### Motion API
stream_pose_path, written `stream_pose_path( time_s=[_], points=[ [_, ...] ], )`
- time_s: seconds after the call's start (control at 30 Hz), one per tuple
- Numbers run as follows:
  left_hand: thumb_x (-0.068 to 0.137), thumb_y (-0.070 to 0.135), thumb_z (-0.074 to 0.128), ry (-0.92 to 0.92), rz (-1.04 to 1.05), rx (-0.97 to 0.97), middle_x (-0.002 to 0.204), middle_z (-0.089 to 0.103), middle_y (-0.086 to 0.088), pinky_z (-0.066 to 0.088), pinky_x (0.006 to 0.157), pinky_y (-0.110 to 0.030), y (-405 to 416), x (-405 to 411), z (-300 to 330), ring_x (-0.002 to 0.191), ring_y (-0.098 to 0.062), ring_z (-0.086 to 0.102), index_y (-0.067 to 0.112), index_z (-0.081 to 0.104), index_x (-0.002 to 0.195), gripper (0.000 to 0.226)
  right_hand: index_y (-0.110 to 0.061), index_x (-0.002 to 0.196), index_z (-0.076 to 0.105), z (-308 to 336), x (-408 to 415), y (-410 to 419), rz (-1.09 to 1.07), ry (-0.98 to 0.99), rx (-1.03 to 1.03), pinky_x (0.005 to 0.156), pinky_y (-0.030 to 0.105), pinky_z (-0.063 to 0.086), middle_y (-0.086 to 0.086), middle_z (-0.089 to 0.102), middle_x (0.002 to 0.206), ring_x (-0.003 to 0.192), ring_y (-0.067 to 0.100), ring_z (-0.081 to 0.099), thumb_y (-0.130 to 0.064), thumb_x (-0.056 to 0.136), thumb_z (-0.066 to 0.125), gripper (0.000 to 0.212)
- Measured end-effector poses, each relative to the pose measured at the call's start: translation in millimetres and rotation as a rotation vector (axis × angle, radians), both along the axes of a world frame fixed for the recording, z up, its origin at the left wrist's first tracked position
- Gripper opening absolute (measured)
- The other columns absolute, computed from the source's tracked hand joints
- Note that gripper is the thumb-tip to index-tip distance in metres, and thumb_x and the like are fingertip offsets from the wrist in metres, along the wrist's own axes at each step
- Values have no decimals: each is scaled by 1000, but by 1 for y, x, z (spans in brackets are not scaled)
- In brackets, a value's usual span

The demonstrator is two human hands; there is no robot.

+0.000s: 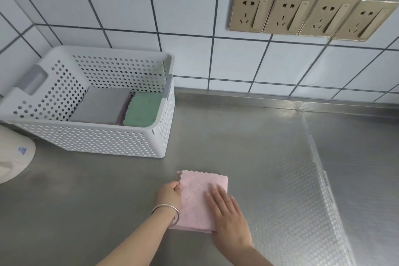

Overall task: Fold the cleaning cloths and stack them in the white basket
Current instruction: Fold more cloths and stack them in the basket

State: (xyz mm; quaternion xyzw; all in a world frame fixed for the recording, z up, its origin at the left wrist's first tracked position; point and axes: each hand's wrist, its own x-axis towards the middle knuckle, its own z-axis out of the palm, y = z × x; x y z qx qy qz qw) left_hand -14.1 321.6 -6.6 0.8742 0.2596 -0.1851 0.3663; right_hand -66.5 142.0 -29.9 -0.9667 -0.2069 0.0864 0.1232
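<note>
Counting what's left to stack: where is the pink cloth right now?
In the head view, the pink cloth lies folded on the steel counter at lower centre, under both hands, in front and right of the white basket.

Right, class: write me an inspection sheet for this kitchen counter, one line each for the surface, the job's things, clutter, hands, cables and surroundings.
Surface: steel counter, embossed mat on its right part.
Job's things: pink cloth folded on the counter; white basket at back left holds a folded grey cloth and green cloth, pink edges showing between them.
Clutter: part of a white object at the left edge.
Hands: left hand pinches the pink cloth's left edge; right hand presses flat on it.
Cables: nothing seen.
Surroundings: tiled wall, four gold sockets.
</note>
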Motion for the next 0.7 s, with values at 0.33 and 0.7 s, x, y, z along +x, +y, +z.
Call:
stream_pose_path(
  time_s=[0.33, 0.7],
  points=[
    [95, 19, 43, -12, 11, 138, 102, 67, -14, 40, 70, -31, 5, -6, -5, 94, -34, 58, 10, 64, 100, 23, -14, 140, 36, -11, -4, 3, 37, 34, -41, 109, 34, 12, 2, 36, 149, 140, 18, 17, -24, 41, 76, 107],
    [91, 23, 52, -79, 46, 117, 99, 70, -5, 44, 74, -30, 11, -8, -9, 95, -29, 60, 17, 64, 102, 17, -10, 147, 12, -12, -6, 9, 49, 84, -68, 111, 37, 8, 6, 15, 153, 141, 21, 12, -31, 45, 72, 121]
  ],
)
